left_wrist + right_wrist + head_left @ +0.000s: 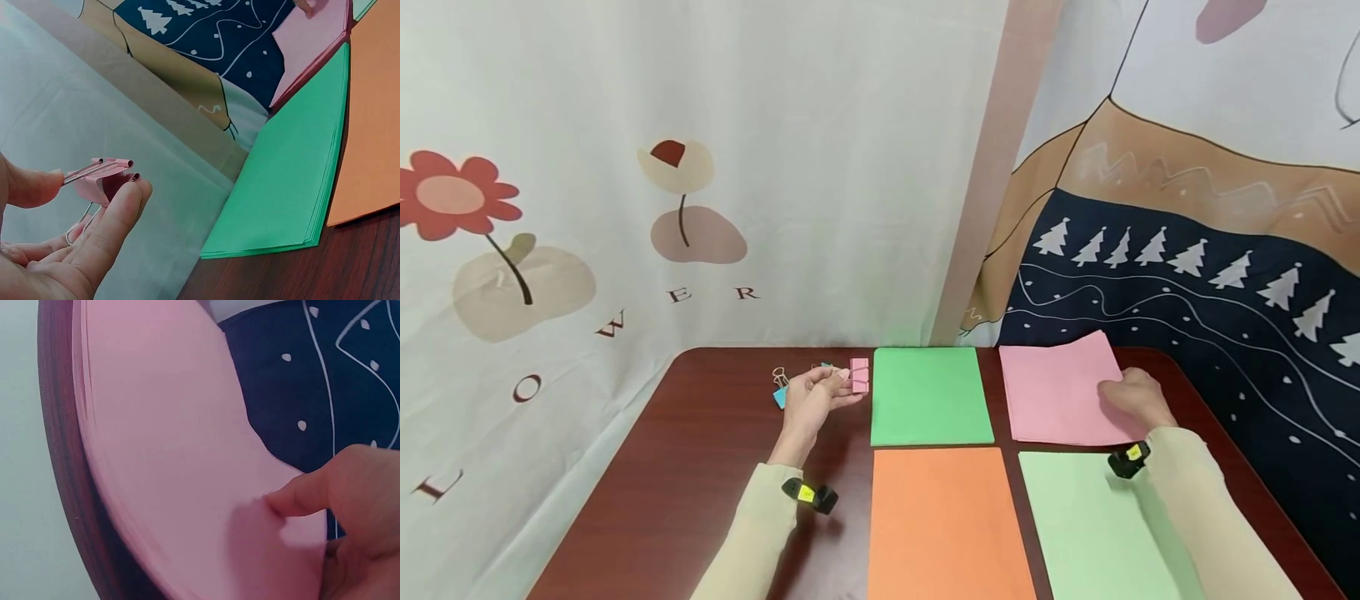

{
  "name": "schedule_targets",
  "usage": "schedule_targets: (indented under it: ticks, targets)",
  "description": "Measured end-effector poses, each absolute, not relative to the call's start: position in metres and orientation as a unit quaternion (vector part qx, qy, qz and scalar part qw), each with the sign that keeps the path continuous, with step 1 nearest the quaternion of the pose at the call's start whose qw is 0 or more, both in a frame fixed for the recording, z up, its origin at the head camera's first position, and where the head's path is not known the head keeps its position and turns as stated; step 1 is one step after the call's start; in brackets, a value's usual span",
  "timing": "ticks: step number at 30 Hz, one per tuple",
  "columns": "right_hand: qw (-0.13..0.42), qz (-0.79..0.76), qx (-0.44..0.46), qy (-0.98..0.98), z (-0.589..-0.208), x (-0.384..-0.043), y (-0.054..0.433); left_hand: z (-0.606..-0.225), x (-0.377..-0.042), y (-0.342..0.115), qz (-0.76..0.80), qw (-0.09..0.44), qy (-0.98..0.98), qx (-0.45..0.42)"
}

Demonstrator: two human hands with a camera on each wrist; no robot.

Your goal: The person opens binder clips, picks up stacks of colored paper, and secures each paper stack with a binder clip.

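pink clip [94, 186] sits between left thumb [32, 189] and fingers [111, 232].

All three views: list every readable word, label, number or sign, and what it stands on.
"L O W E R": spaced letters on the pale curtain, head view.
Yellow patches on the wrist devices: any text too small to read.
Wrist views: none.

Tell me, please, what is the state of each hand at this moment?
Left hand: holding a pink binder clip between thumb and fingers.
Right hand: pinching pink paper sheets at their right edge.
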State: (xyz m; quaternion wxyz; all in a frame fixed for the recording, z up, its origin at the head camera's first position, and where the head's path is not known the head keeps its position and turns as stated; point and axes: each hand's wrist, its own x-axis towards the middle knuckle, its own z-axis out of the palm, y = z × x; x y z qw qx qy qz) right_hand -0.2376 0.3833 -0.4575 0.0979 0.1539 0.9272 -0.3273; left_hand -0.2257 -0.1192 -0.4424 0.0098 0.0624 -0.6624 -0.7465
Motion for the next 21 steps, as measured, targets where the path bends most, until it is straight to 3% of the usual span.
schedule_targets:
  ticks: [21]
  targets:
    - [0.027,-0.435,0.157,0.886,-0.461,-0.23,0.379,-0.439,-0.218,-0.104,-0.739,0.003,-0.673,0.042]
